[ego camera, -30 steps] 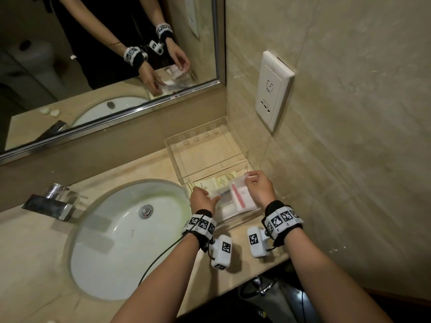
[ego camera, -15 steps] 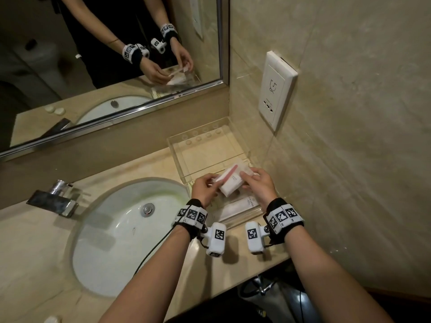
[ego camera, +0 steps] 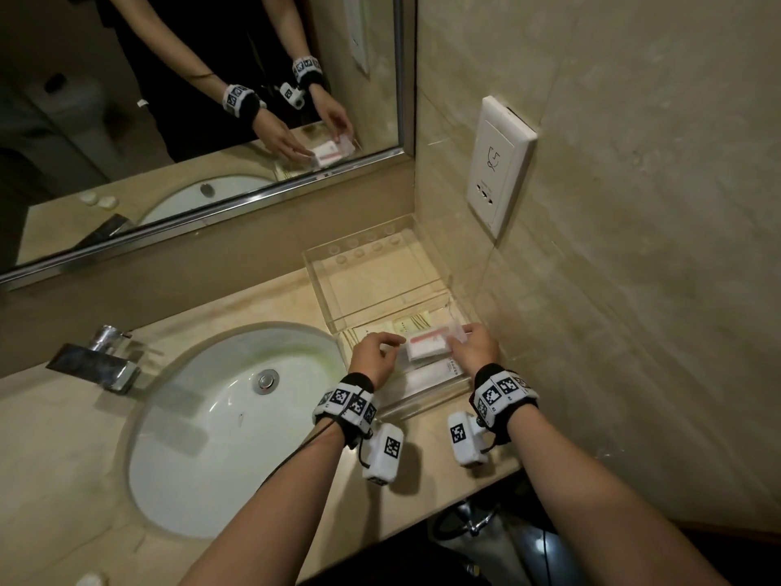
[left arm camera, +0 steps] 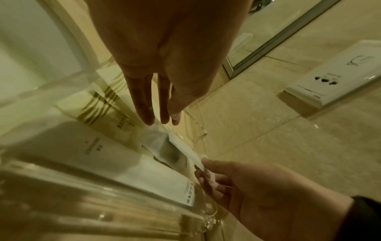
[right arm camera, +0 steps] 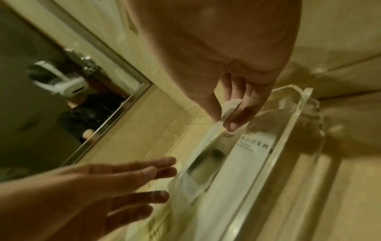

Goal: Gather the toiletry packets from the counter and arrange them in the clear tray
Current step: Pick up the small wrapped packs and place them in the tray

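Observation:
The clear tray (ego camera: 322,285) stands against the side wall, right of the sink. In its near compartment lie a cream packet with gold stripes (ego camera: 412,322) and a long white packet (ego camera: 431,374). On top of them lies a clear-wrapped packet with a red stripe (ego camera: 427,346). My right hand (ego camera: 458,340) pinches that packet's right edge between thumb and fingers (right arm camera: 230,124). At the packet's left end my left hand (ego camera: 389,346) hovers with straight fingers (left arm camera: 148,114) and holds nothing. The far compartment holds no packets.
A white oval sink basin (ego camera: 219,425) with a chrome faucet (ego camera: 97,361) fills the counter to the left. A white wall socket (ego camera: 501,162) sits above the tray. A mirror (ego camera: 190,99) runs along the back wall. The counter's front edge (ego camera: 422,522) lies just under my wrists.
The red-striped packet, held up between both hands half a second ago, now lies low and flat in the tray's near compartment. My left hand has let go of it.

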Action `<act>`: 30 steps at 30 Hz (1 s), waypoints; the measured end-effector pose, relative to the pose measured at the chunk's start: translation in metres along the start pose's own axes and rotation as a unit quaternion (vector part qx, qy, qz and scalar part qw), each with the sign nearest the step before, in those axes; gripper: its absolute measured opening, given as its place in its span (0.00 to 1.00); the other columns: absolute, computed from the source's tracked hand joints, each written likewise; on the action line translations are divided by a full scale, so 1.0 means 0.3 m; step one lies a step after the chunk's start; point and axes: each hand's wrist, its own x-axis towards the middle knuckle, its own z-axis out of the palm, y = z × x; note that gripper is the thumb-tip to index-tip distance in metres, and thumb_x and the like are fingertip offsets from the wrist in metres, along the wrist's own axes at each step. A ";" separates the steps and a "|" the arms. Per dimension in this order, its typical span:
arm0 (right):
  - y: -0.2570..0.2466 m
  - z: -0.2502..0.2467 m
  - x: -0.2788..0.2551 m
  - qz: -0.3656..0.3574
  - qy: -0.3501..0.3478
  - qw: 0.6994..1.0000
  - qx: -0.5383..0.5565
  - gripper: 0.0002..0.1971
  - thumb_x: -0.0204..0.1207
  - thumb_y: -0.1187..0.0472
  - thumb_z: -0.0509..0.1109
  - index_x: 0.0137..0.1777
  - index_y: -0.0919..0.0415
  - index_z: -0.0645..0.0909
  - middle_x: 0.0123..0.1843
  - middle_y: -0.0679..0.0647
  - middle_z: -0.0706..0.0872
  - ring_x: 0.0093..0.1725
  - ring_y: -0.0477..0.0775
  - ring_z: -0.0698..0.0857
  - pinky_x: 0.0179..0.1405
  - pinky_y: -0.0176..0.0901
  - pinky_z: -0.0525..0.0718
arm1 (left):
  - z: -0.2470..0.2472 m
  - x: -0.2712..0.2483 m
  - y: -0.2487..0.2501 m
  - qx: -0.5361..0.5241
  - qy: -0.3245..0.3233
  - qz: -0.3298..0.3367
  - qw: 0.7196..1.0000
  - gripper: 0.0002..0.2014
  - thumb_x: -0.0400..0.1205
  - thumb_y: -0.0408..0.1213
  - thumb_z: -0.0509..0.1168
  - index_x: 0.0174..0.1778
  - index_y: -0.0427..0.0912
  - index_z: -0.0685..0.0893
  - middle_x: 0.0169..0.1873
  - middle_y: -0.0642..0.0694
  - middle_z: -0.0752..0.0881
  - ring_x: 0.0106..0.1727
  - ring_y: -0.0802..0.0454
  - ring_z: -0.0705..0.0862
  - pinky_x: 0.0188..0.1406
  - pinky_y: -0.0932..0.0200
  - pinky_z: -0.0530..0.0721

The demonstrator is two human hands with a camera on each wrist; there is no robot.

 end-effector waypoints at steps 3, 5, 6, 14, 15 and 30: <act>0.010 0.004 -0.019 -0.050 0.018 0.994 -0.096 0.20 0.77 0.60 0.72 0.67 0.62 0.75 0.64 0.60 0.84 0.61 0.64 0.84 0.62 0.54 0.84 | 0.019 -0.017 0.003 0.021 -0.012 0.005 1.000 0.12 0.82 0.33 0.62 0.59 0.44 0.87 0.61 0.44 0.86 0.60 0.43 0.84 0.66 0.48 0.81; 0.013 0.012 -0.032 -0.094 0.042 0.980 -0.173 0.24 0.77 0.59 0.73 0.71 0.62 0.72 0.68 0.59 0.80 0.65 0.64 0.82 0.64 0.58 0.83 | 0.031 -0.022 0.013 0.048 -0.013 0.025 0.998 0.13 0.83 0.32 0.62 0.61 0.42 0.86 0.63 0.43 0.84 0.63 0.43 0.82 0.69 0.50 0.78; 0.012 0.016 -0.036 -0.111 0.054 0.972 -0.201 0.26 0.76 0.58 0.73 0.72 0.62 0.71 0.69 0.59 0.78 0.66 0.63 0.81 0.64 0.59 0.82 | 0.036 -0.025 0.018 0.062 -0.014 0.037 0.997 0.14 0.83 0.32 0.62 0.62 0.41 0.85 0.64 0.43 0.83 0.63 0.44 0.82 0.69 0.52 0.77; 0.021 0.026 -0.039 -0.227 0.066 0.928 -0.287 0.25 0.79 0.60 0.70 0.76 0.56 0.72 0.77 0.55 0.72 0.73 0.59 0.73 0.71 0.52 0.76 | 0.062 -0.034 0.015 0.116 -0.044 0.097 0.988 0.15 0.83 0.31 0.60 0.62 0.39 0.86 0.66 0.42 0.81 0.65 0.45 0.80 0.70 0.55 0.75; 0.024 0.027 -0.037 -0.239 0.053 0.925 -0.292 0.23 0.80 0.60 0.69 0.75 0.54 0.74 0.77 0.54 0.73 0.73 0.59 0.74 0.70 0.53 0.76 | 0.064 -0.034 0.014 0.120 -0.047 0.098 0.987 0.15 0.83 0.31 0.60 0.62 0.39 0.86 0.66 0.42 0.80 0.65 0.45 0.80 0.70 0.55 0.75; 0.050 0.050 -0.006 -0.287 0.044 0.914 -0.284 0.24 0.76 0.52 0.73 0.72 0.50 0.77 0.71 0.51 0.79 0.67 0.57 0.78 0.67 0.53 0.76 | 0.020 -0.045 -0.050 0.117 0.061 0.125 0.983 0.14 0.82 0.32 0.61 0.60 0.39 0.87 0.63 0.42 0.84 0.65 0.45 0.80 0.70 0.55 0.74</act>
